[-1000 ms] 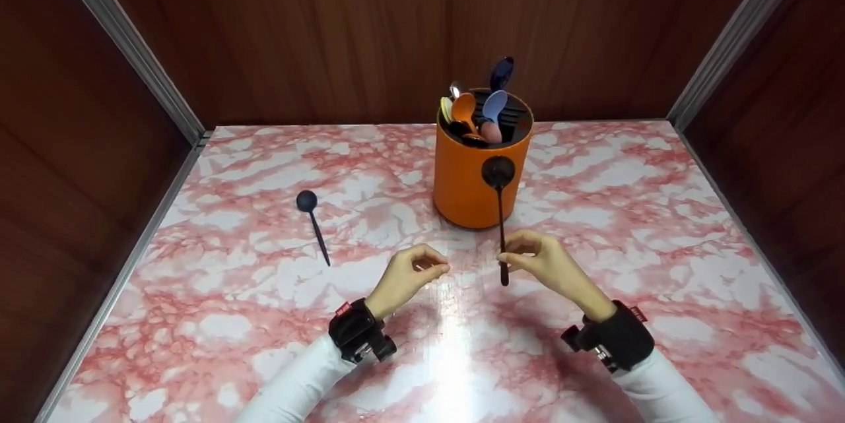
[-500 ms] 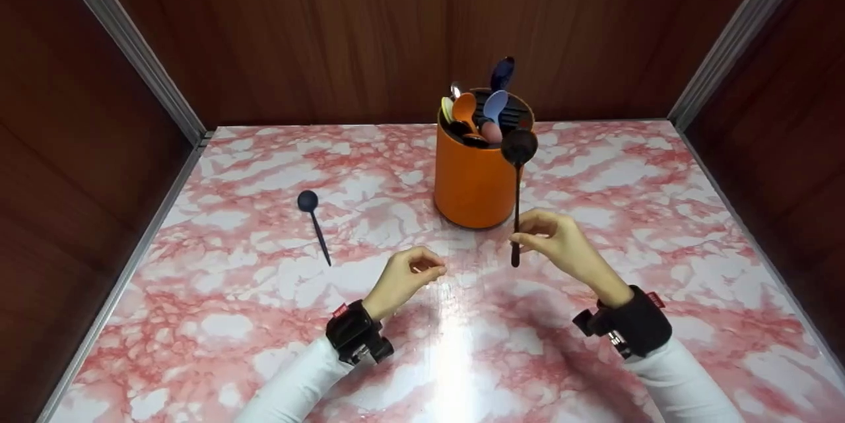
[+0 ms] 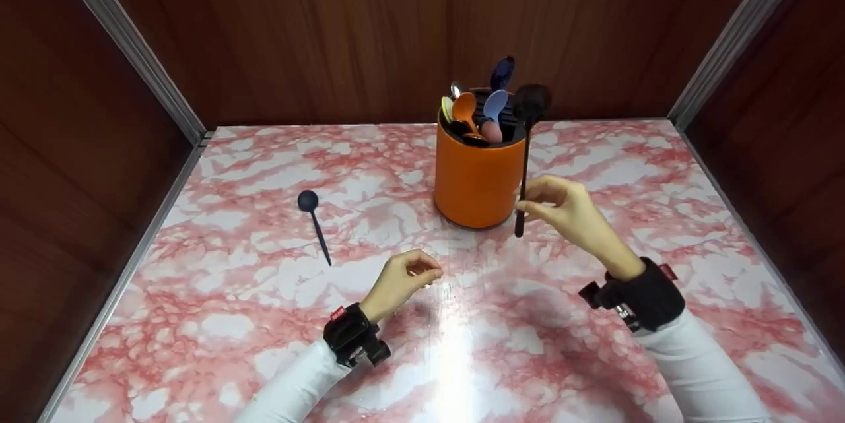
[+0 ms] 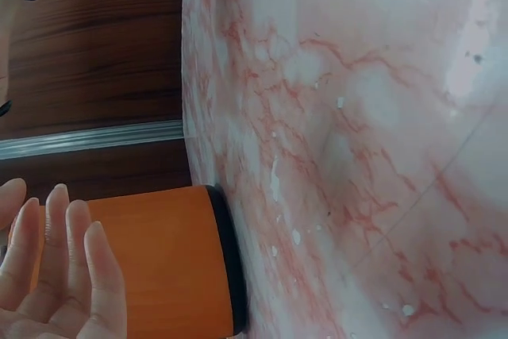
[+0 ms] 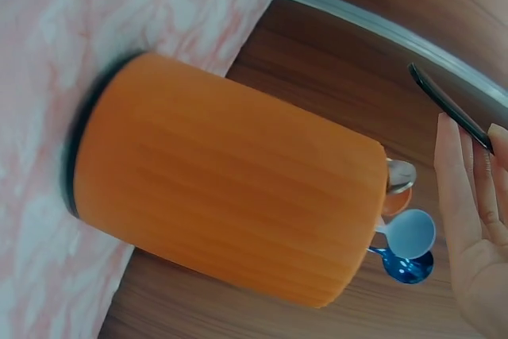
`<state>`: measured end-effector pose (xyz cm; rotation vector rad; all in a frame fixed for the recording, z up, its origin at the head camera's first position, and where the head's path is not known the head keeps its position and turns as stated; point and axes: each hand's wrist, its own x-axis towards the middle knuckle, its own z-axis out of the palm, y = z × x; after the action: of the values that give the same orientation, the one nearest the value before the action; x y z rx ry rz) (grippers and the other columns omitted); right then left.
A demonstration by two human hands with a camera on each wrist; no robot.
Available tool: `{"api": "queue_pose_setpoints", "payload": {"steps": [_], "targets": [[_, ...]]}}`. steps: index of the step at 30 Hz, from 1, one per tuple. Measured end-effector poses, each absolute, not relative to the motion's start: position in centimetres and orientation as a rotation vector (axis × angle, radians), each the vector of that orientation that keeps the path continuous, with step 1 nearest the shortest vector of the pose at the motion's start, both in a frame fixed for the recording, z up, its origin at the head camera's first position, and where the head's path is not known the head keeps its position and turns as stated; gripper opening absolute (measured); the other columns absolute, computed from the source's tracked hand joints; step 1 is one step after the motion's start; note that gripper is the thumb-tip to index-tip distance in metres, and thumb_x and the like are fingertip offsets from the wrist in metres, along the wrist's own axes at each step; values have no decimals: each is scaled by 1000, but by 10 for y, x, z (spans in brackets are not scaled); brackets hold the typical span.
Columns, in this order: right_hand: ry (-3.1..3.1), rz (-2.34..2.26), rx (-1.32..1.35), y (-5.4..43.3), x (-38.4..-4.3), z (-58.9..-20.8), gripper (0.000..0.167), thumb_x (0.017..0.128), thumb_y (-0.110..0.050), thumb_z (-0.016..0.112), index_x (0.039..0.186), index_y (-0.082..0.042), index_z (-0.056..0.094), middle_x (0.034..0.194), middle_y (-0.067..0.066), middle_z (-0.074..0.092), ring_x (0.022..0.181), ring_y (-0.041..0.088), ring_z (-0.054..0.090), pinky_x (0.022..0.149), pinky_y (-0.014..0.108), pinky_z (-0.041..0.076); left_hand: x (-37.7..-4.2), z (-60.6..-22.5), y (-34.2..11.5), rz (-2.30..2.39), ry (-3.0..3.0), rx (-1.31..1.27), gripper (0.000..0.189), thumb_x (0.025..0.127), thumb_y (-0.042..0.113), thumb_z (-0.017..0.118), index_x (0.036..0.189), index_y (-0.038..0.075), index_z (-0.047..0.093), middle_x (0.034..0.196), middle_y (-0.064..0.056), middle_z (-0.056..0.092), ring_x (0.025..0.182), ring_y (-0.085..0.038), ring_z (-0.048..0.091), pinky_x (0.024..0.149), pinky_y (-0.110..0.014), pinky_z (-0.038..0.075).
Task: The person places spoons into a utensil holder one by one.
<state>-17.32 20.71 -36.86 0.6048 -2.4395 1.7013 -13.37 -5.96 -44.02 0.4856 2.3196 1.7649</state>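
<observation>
Between thumb and fingers, my right hand [image 3: 573,217] pinches a long black spoon [image 3: 531,105] near the lower end of its handle. Its bowl points up and overlaps the right rim of the orange utensil holder [image 3: 476,182] in the head view; whether they touch I cannot tell. In the right wrist view the handle end [image 5: 449,107] sticks out past the fingers. My left hand [image 3: 401,281] hangs loosely curled over the table, holding nothing, in front of the holder. Several spoons stand in the holder, among them an orange spoon [image 3: 464,106], a light blue spoon [image 3: 495,105] and a dark blue spoon [image 3: 502,73].
A dark spoon [image 3: 307,201] lies on the pink marbled table [image 3: 224,264] at the left, bowl away from me. Brown wood panels [image 3: 343,33] close off the back and both sides, with metal rails [image 3: 129,33] at the corners.
My right hand has risen and moved away from me and slightly right, carrying the black spoon up to the holder's rim. My left hand has shifted only slightly left.
</observation>
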Motion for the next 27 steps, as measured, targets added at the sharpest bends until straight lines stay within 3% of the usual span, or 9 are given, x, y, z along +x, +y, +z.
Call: {"api": "queue_pose_setpoints", "payload": {"steps": [7,15,18,22,27], "targets": [[-2389,1740,558,208,-186,-354,16,80,12,60,95,17,58,79,-17,66,70,1,64,65,23,57,-135,-443,-62,1753,2330,476,15,84,3,62,93,-9,64,89,-26,66,69,-8,55,61,-12,44],[-2346,1765,531,208,-197,-336,15,83,10,58,98,13,60,79,-19,67,72,1,65,66,23,57,-133,-446,-63,1768,2321,474,15,84,3,62,93,-9,63,88,-26,66,69,-8,55,62,-13,45],[-2331,1765,517,208,-200,-330,15,84,9,58,98,12,60,79,-17,68,71,1,65,65,21,56,-134,-449,-64,1781,2312,472,14,85,3,62,93,-9,64,88,-26,66,70,-10,57,66,-23,52],[-2315,1696,483,206,-208,-322,14,85,7,57,97,14,59,77,-20,66,69,-2,63,65,17,55,-133,-450,-66,1782,2312,456,15,85,3,62,93,-9,63,88,-26,66,70,-12,57,67,-29,54],[-2294,1582,430,204,-221,-313,15,85,2,59,95,14,60,73,-26,63,68,-4,61,63,13,53,-131,-446,-67,1774,2312,452,17,85,4,62,94,-10,63,89,-27,66,71,-16,58,63,-18,48]]}}
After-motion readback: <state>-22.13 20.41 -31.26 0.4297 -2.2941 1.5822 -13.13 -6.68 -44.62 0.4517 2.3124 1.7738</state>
